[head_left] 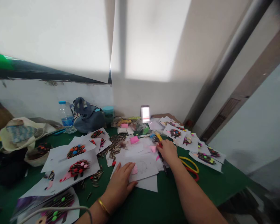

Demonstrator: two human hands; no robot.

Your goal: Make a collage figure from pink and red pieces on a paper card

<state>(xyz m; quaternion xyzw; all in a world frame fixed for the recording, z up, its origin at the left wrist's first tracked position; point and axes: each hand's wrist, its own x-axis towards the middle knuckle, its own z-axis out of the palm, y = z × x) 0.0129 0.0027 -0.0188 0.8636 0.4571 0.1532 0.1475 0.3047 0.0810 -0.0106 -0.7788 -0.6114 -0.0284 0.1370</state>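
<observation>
Left hand (122, 178), the nearer, palm down, fingers spread on the left part of a white paper sheet bearing a faint outline (143, 169), long axis roughly left-right. Right hand (167, 151) beyond its far right corner, fingers curled beside a small pale-pink lump (152, 149); from where I stand, cannot tell whether pinching anything.

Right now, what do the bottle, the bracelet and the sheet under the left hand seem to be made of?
Bottle: probably clear plastic, glossy and see-through. Bracelet: gold-coloured, smooth and shiny, so perhaps metal. Sheet: matt paper, it seems; thin, white, with faint drawn lines.
</observation>
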